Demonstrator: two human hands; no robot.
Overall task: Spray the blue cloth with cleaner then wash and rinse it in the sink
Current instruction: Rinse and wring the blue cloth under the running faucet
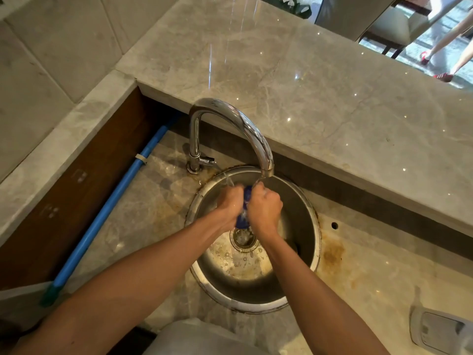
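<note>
- the blue cloth (pixel 244 212) is bunched into a tight wad between your two fists, over the middle of the sink and just under the tap's spout; only a narrow strip of blue shows.
- your left hand (pixel 229 204) is curled round one side of the cloth, and your right hand (pixel 265 210) is curled round the other, knuckles up, the two hands almost touching.
- water runs from the curved chrome tap (pixel 231 129) onto your hands and the cloth.
- judging by this, you are in the washing or rinsing step; no spray bottle is in view, so spraying looks done. a final rinse and wring seem left.
- the round steel sink (pixel 304 226) holds droplets and a thin wet film, not standing water; its drain (pixel 243 238) sits open below your hands.
- the marble counter (pixel 143 213) round the rim shows rusty stains.
</note>
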